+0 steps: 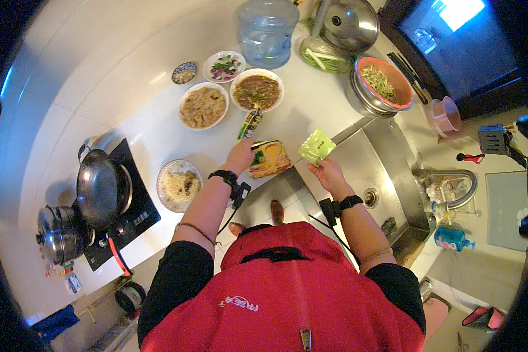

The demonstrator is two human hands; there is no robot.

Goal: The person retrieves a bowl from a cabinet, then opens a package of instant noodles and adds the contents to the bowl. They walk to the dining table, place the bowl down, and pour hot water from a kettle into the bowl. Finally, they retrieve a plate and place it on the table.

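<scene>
My left hand (242,156) grips a dark green and yellow food packet (250,122), its upper end over the near rim of a white bowl of brown sauce (257,90). Beside that hand, at the counter's front edge, lies a yellow and red printed food package (270,159). My right hand (327,174) pinches a light green sachet (317,146) near the corner of the steel sink (356,149). A white bowl of pale sliced food (203,106) sits left of the sauce bowl. Nearer me on the left is a patterned plate with crumbly food (178,185).
A wok (97,189) rests on a black induction cooktop (136,198), beside a lidded steel pot (59,235). Behind the bowls stands a large water jug (268,33). An orange basin of sprouts (383,83) is at the right, beyond the sink and faucet (464,187).
</scene>
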